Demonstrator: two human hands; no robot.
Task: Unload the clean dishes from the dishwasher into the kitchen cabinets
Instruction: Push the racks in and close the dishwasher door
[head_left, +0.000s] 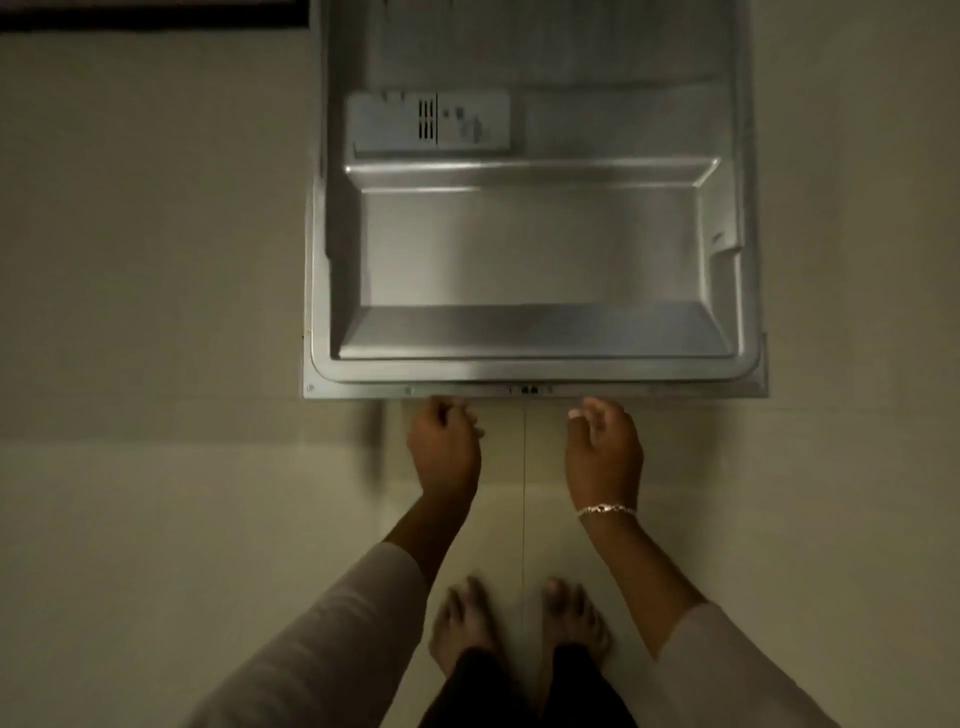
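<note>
The dishwasher door (535, 249) lies open and flat in front of me, its steel inner face up. A grey detergent dispenser (431, 122) sits on its far left part. No rack or dishes are in view. My left hand (444, 447) is at the door's front edge, left of the latch (530, 389), with its fingers curled against the rim. To the right of the latch, my right hand (602, 447), with a bracelet on the wrist, curls its thumb and fingers at the same edge.
Pale tiled floor (156, 312) surrounds the door on both sides. My bare feet (519, 623) stand just behind the hands, close to the door's front edge. A dark strip (150, 15) runs along the top left.
</note>
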